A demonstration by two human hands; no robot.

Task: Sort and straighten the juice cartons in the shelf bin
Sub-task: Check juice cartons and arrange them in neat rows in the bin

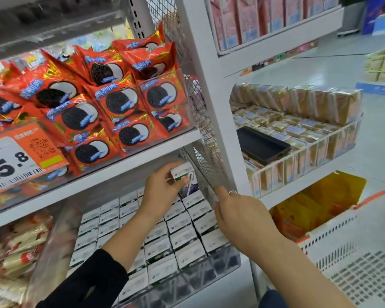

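One carton (181,172) pinched in left hand (162,187) over far bin (209,270) rows; right hand (238,212) grips right wall. Carton may slip, toppling neat rows.

Bright even light; foil glare; edges bowed, perhaps motion-blurred upper left.
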